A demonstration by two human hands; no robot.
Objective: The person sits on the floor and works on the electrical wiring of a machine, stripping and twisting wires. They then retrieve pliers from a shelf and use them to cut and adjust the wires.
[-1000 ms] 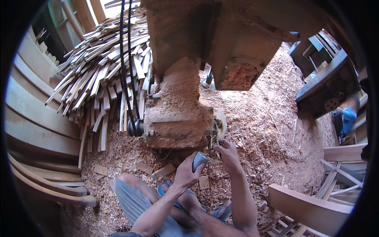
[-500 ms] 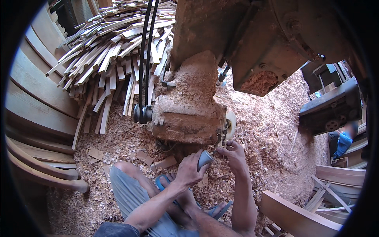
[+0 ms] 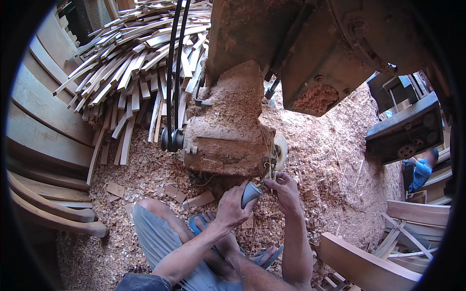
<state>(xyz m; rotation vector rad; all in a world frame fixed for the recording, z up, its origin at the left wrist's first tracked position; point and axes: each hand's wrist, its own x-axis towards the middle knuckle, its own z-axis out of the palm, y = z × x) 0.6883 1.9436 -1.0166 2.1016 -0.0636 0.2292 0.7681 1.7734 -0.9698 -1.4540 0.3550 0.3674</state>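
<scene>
Shaving-strewn workshop floor (image 3: 330,150), brightly lit toward the back

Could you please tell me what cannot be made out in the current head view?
Head view: part of the grey object, hidden by the left hand.
Head view: exactly what the right hand has at its fingertips, too small and partly covered by its fingers.
Head view: the machine's top, cut off by the upper edge.

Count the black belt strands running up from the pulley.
2: the left strand and right strand, side by side, above the black pulley at the left end of the dusty housing. Others could be hidden behind them.
</scene>
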